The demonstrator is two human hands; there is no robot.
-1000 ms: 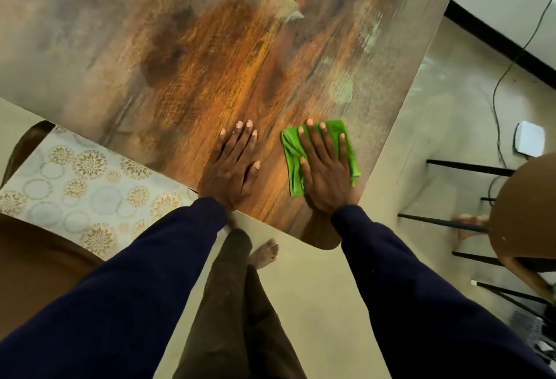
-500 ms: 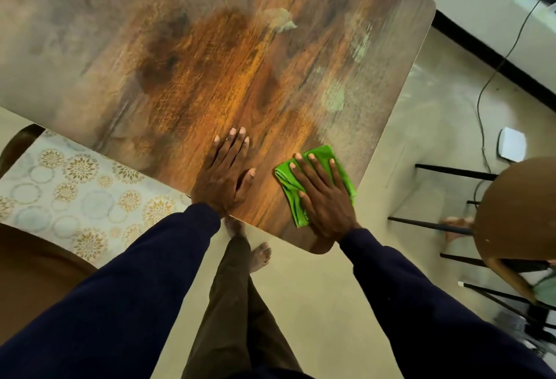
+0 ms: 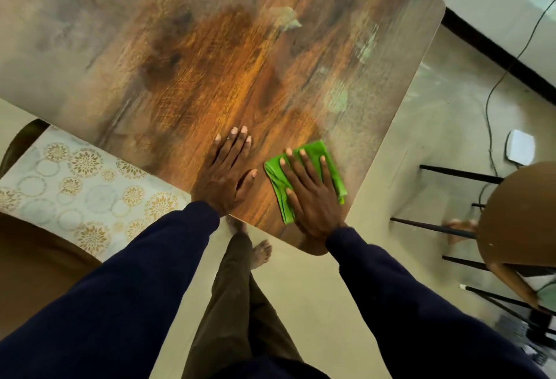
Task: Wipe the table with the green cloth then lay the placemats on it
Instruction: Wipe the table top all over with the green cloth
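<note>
A round brown wooden chair (image 3: 520, 213) is seen at the right. A flat white box (image 3: 521, 147) is laid on the pale floor (image 3: 436, 137) by a thin black wire (image 3: 487, 116).

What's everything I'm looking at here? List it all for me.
table: one, mottled brown, centre.
green cloth: one, green, table's near corner.
left seat: one, brown, left of table.
placemat: at least one, white with gold circles, on left seat.
right chair: one, brown, black legs, far right.
white box: one, white, floor, right.
cable: one, dark, floor, right.
left hand: one, flat on table.
right hand: one, flat on green cloth.
</note>
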